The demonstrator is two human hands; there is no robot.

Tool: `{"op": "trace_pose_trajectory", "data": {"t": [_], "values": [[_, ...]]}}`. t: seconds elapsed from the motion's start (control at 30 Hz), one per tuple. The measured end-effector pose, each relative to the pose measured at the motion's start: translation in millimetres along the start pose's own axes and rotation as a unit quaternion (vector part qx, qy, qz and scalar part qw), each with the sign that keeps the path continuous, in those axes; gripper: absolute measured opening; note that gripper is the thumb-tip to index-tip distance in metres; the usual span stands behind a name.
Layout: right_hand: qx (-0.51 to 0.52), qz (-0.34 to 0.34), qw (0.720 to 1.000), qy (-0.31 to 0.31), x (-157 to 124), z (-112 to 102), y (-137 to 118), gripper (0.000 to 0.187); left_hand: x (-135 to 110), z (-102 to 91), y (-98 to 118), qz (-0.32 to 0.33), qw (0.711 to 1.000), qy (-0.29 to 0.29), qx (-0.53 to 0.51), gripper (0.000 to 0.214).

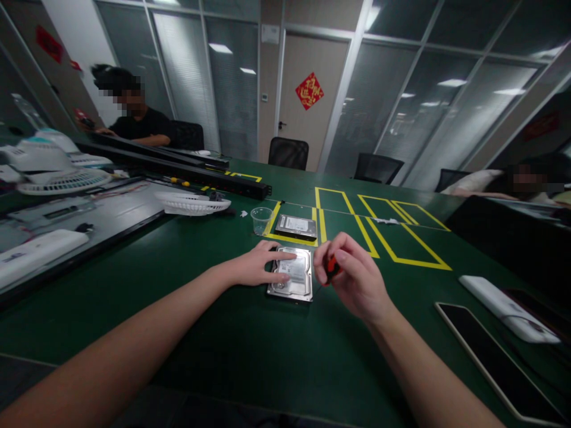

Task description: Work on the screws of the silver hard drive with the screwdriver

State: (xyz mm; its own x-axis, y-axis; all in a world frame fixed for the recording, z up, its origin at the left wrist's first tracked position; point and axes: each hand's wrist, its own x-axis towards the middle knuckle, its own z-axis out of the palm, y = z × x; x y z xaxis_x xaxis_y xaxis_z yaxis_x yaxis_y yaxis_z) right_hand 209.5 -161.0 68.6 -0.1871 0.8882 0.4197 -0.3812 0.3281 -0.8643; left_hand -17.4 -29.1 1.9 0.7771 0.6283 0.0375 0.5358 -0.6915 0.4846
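A silver hard drive [300, 276] lies flat on the green table. My left hand [261, 264] grips it from its left side, with thumb and index finger stretched across the metal top. Just right of the drive, my right hand [354, 273] is raised, its fingers closed around a red-and-black handle [331, 268] that looks like a screwdriver's; its shaft is hard to make out. Behind the first drive, a second hard drive [297, 226] sits within a yellow tape outline. A clear plastic cup [262, 220] stands to that drive's left.
Yellow tape rectangles [417, 261] mark the table at right. A phone [486, 351] and a white power strip [508, 309] lie near right. Left are a white fan [62, 172], long black bars [200, 172] and a panel [102, 214]. Two people sit across the table's sides.
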Motion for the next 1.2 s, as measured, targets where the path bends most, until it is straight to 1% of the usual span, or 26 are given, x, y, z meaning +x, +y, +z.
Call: {"op": "trace_pose_trajectory", "data": {"t": [0.1, 0.13, 0.23, 0.3, 0.37, 0.53, 0.73, 0.77, 0.87, 0.93, 1.0, 1.13, 1.2], "values": [[-0.002, 0.015, 1.000, 0.007, 0.1, 0.7, -1.4, 0.013, 0.2, 0.3, -0.1, 0.007, 1.000, 0.000, 0.003, 0.068], [-0.004, 0.017, 1.000, 0.012, 0.3, 0.9, -2.1, 0.015, 0.3, 0.5, -0.4, 0.010, 1.000, 0.001, 0.004, 0.068], [-0.009, 0.015, 1.000, 0.018, 1.1, 0.7, -3.7, 0.032, 0.6, 1.0, -1.5, 0.014, 1.000, 0.003, 0.004, 0.068], [-0.011, 0.018, 1.000, 0.018, 1.2, 0.2, -3.9, 0.036, 0.5, 1.0, -1.8, 0.011, 1.000, 0.001, 0.001, 0.069], [-0.014, 0.018, 1.000, 0.015, 0.8, -0.1, -3.0, 0.033, 0.1, 0.7, -1.5, 0.006, 1.000, -0.002, -0.002, 0.070], [-0.013, -0.008, 1.000, 0.008, -0.4, 0.2, -0.1, 0.014, -0.5, 0.0, 0.6, 0.006, 1.000, 0.003, 0.005, 0.069], [-0.005, 0.005, 1.000, 0.017, 0.4, 0.1, -0.7, 0.013, -0.4, -0.8, 2.1, 0.005, 1.000, -0.005, 0.006, 0.068], [-0.004, 0.007, 1.000, 0.017, 0.8, 0.0, -1.2, 0.016, -0.4, -0.9, 2.1, 0.001, 1.000, -0.006, 0.005, 0.068], [-0.003, 0.008, 1.000, 0.009, 1.5, -0.1, -2.8, 0.034, -0.4, -0.8, 1.6, -0.006, 1.000, -0.008, -0.001, 0.069], [-0.004, 0.006, 1.000, 0.006, 1.6, -0.2, -3.2, 0.037, -0.1, -0.3, 0.6, -0.002, 1.000, -0.005, -0.002, 0.069], [-0.002, 0.000, 1.000, 0.004, 1.3, -0.4, -2.8, 0.031, 0.4, 0.4, -0.7, 0.005, 1.000, -0.002, -0.001, 0.069], [0.001, -0.018, 1.000, 0.003, 0.4, -0.9, -0.7, 0.014, 1.0, 2.0, -3.1, 0.008, 1.000, 0.001, 0.005, 0.069], [0.003, -0.022, 1.000, 0.004, 0.4, -1.3, 0.3, 0.011, 0.9, 2.5, -3.7, 0.011, 1.000, 0.005, 0.005, 0.070]]}}
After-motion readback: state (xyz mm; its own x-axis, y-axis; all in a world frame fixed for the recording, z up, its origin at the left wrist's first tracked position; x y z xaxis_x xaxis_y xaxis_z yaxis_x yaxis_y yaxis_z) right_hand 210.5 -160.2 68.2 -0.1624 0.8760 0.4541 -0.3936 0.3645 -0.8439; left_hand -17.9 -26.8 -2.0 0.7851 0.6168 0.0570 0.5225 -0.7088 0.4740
